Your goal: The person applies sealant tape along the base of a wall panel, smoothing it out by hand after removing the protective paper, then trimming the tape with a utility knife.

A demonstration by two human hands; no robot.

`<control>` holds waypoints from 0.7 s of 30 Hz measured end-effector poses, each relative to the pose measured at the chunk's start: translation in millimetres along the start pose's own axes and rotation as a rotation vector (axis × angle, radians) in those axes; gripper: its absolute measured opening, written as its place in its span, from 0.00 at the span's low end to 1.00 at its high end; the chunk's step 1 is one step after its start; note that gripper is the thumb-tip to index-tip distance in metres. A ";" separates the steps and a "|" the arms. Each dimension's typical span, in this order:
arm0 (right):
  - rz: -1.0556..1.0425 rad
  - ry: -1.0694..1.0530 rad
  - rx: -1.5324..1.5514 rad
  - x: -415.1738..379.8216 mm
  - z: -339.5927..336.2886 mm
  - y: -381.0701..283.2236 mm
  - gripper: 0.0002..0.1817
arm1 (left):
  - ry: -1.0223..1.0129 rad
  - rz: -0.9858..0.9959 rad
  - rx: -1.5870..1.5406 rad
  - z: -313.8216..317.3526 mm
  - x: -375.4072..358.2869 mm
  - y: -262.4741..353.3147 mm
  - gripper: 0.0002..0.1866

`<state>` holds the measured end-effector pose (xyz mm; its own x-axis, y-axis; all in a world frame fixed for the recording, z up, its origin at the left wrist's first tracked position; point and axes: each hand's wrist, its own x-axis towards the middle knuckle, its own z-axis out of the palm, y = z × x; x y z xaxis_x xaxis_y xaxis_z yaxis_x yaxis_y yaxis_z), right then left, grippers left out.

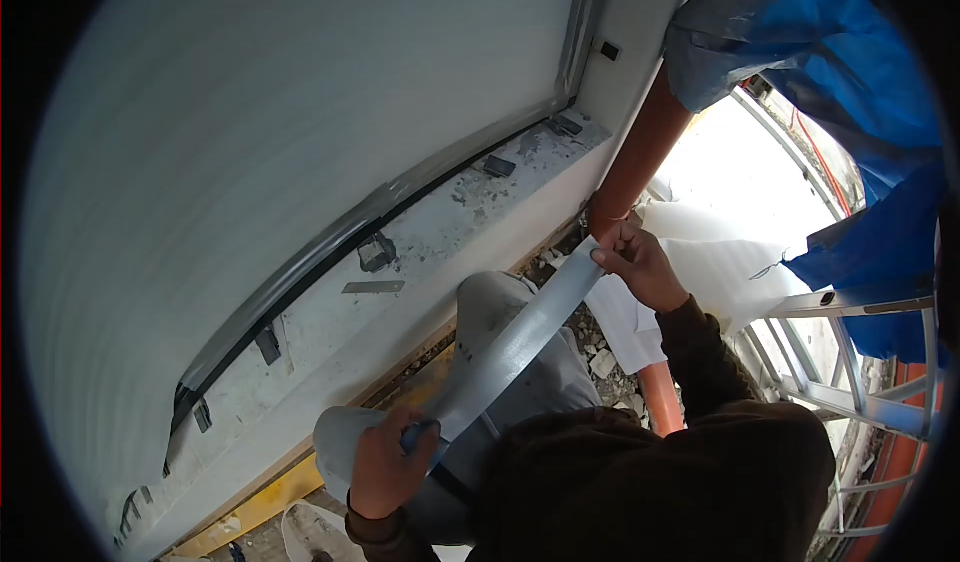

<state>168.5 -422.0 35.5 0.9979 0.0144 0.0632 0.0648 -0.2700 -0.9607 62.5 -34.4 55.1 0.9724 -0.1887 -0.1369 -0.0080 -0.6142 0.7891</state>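
Note:
A wide strip of silvery tape point(522, 340) is stretched taut across my lap between both hands. My left hand point(393, 465) is closed around its lower end, where a dark, rounded edge like a roll shows partly behind the fingers. The free end is pinched between the thumb and fingers of my right hand point(640, 265), beside a reddish-brown pipe point(638, 147). To the left stands a large white-filmed panel point(330, 92), with similar silvery tape point(300, 254) along its lower edge. A flat metal strip point(373, 287) lies on the dusty sill point(445, 224) below it.
Black blocks sit along the sill, one point(499, 166) near its far end. Blue plastic sheeting point(850, 52) hangs at upper right, above an aluminium ladder point(860, 410). Rubble point(602, 364) and white foam sheet point(725, 277) lie below. A yellow board point(265, 502) runs along the wall's foot.

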 end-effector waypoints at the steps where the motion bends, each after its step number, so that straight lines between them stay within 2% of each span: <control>1: 0.020 -0.025 0.034 0.1 0.7 2.1 0.10 | 0.037 0.024 0.003 1.1 -0.7 0.5 0.10; 6: 0.081 -0.111 0.125 -1.7 10.3 27.9 0.12 | 0.064 -0.029 -0.025 3.2 -8.0 -12.0 0.08; 8: 0.113 -0.165 0.334 -2.5 12.6 35.2 0.11 | 0.037 -0.051 -0.005 0.8 -9.5 -9.9 0.08; 14: 0.290 -0.284 0.320 -3.6 4.6 48.5 0.09 | 0.038 -0.017 0.086 -2.8 -5.8 -5.9 0.09; 17: 0.266 -0.378 0.247 -6.7 -6.1 58.9 0.08 | -0.022 -0.046 0.194 -5.5 -2.5 5.8 0.09; 21: 0.373 -0.391 0.251 -18.0 -11.2 84.2 0.09 | -0.074 0.052 0.239 -2.8 2.0 19.3 0.08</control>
<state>155.9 -455.7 -43.5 0.8774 0.3284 -0.3497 -0.3395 -0.0899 -0.9363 65.0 -44.4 71.7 0.9497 -0.2747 -0.1504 -0.1207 -0.7642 0.6336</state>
